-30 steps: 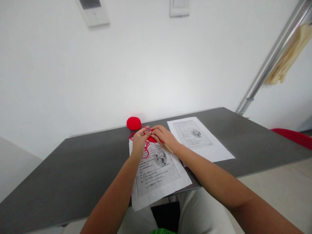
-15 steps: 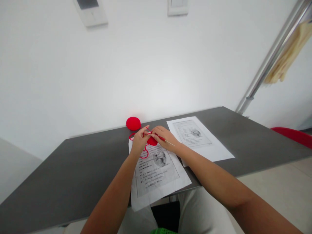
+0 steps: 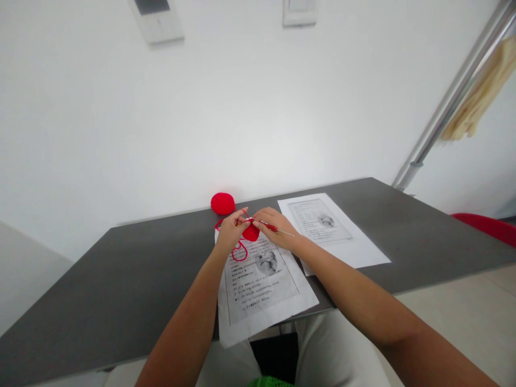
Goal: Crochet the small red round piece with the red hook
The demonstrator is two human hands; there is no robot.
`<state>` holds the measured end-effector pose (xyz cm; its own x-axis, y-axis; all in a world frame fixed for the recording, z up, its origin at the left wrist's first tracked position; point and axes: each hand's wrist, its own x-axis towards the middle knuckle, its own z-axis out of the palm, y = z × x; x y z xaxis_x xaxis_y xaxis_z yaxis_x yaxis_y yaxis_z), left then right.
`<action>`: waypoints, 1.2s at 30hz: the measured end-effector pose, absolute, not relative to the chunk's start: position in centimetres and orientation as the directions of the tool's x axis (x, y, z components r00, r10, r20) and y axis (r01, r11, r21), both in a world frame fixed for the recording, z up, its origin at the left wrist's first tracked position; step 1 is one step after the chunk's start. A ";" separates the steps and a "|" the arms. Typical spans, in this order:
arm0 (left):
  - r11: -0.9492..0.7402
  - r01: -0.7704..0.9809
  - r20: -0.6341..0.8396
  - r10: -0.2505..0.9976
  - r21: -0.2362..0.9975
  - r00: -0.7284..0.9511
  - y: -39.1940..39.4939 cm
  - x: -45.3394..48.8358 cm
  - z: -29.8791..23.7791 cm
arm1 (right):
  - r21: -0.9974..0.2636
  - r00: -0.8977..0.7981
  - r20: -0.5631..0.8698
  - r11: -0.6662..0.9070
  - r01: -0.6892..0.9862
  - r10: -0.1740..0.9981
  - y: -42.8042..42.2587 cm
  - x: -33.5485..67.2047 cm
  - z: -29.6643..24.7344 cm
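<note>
A small piece of red crochet work (image 3: 250, 232) is pinched in my left hand (image 3: 231, 231), with red yarn running over a raised finger. My right hand (image 3: 277, 228) is closed around a crochet hook (image 3: 271, 227) with a red grip; its pale metal end points right, toward my wrist. The other end of the hook meets the work between my fingertips, where the stitches are too small to make out. Loose yarn (image 3: 239, 251) loops below my left hand onto a printed sheet. Behind my hands, a red ball of yarn (image 3: 223, 203) rests near the wall.
Under my hands lies a printed sheet (image 3: 262, 301) that overhangs the front edge of the dark table (image 3: 153, 285). To its right is a second printed sheet (image 3: 342, 244). A white wall rises behind, and a red chair (image 3: 484, 226) stands at the right.
The whole view has shifted slightly, so things sit a little further right. The hook is angled a bit flatter in my right hand; both hands keep their hold.
</note>
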<state>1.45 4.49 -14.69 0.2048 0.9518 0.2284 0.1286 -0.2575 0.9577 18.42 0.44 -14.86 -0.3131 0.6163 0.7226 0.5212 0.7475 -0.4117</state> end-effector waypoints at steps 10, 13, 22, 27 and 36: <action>-0.266 0.133 0.240 0.954 0.955 0.182 4.5 1.2 -14.4 | -0.493 -0.252 0.685 0.690 0.530 0.683 0.5 18.5 -14.8; -0.264 0.103 0.242 0.952 0.959 0.186 4.3 1.4 -14.3 | -0.491 -0.260 0.670 0.678 0.548 0.695 0.4 18.4 -14.7; -0.272 0.105 0.255 0.955 0.956 0.153 4.0 1.7 -14.1 | -0.474 -0.289 0.674 0.698 0.537 0.680 0.3 18.2 -14.5; -0.285 0.131 0.269 0.955 0.950 0.128 4.0 1.7 -14.1 | -0.468 -0.309 0.663 0.700 0.540 0.682 0.3 18.3 -14.6; -0.308 0.161 0.286 0.947 0.938 0.143 3.8 1.6 -13.7 | -0.598 -0.270 0.586 0.632 0.493 0.764 0.1 18.6 -13.9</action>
